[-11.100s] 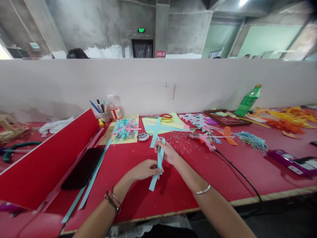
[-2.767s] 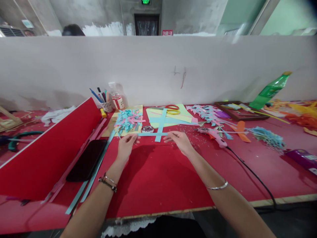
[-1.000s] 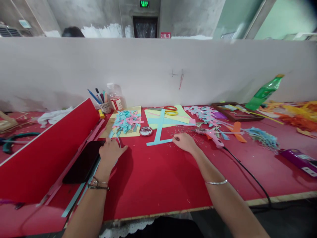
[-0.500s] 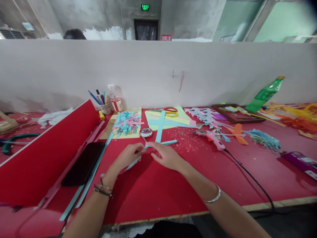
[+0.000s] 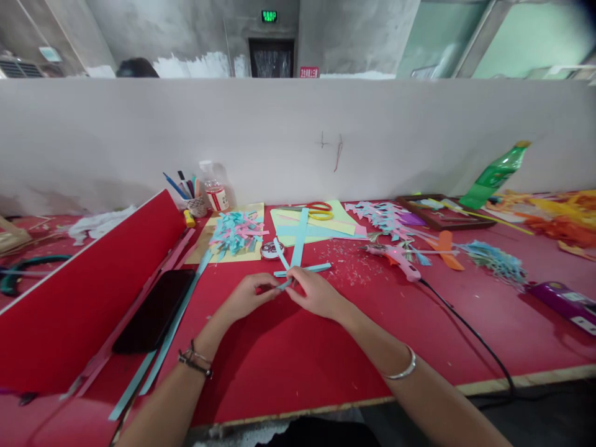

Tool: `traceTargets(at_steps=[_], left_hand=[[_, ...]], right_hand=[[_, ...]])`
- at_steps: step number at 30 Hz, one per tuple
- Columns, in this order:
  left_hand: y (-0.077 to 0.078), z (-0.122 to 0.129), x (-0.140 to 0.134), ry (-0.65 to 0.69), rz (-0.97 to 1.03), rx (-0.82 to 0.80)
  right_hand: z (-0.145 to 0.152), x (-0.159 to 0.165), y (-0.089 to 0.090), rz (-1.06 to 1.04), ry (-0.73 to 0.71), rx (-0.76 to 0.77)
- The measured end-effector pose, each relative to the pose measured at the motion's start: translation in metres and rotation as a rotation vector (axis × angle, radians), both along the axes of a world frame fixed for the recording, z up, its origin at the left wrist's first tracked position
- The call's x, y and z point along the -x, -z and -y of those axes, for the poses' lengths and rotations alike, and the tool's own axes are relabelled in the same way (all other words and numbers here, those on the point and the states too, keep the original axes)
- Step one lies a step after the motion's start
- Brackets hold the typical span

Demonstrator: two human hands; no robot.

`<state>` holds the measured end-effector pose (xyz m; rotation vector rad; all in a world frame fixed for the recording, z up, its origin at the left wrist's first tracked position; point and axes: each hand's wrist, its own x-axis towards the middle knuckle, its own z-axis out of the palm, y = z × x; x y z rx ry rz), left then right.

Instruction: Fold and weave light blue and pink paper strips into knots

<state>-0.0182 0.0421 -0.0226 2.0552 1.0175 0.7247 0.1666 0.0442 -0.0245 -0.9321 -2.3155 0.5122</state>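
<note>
A light blue paper strip (image 5: 280,252) is bent between my two hands, one end pointing up and away from me. My left hand (image 5: 249,297) pinches the near part with thumb and fingertips. On the other side, my right hand (image 5: 317,294) has its fingers closed on the same strip, hiding the bend. Just beyond my fingertips lie a short folded blue strip (image 5: 317,267) and a wider blue strip (image 5: 300,239). A small round item with a dark printed top (image 5: 269,251) sits behind the held strip.
Scissors (image 5: 320,215) rest on coloured paper sheets (image 5: 347,223). Cut paper curls (image 5: 237,231) lie at left, near a phone (image 5: 156,310) and a red board (image 5: 107,292). At right are a corded pink glue gun (image 5: 403,261), a wooden tray (image 5: 442,223) and a green bottle (image 5: 496,177).
The strip's long part, which trailed down left below my left hand, no longer hangs there; an end now stands up beyond my right fingers. My left hand has moved slightly right.
</note>
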Motion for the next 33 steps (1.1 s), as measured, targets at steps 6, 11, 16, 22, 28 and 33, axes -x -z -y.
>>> traceTargets(at_steps=[6,11,16,22,28,33], left_hand=[[-0.003,0.003,0.000,0.014,-0.163,-0.377],[0.002,0.002,-0.002,0.061,-0.255,-0.358],[0.005,0.002,-0.004,0.005,-0.191,-0.280],[0.002,0.003,-0.004,-0.027,-0.120,-0.149],[0.002,0.000,0.001,-0.069,-0.059,-0.066],[0.002,0.002,-0.001,-0.053,-0.084,-0.036]], right_hand=[[-0.003,-0.002,0.001,0.008,-0.111,0.039],[-0.002,-0.001,0.000,-0.011,-0.150,0.047],[-0.001,-0.002,-0.001,-0.036,-0.124,0.020],[-0.010,-0.005,0.000,-0.231,-0.106,0.110],[-0.021,-0.013,0.002,-0.399,-0.035,0.173],[-0.013,-0.008,0.003,-0.219,-0.066,0.077]])
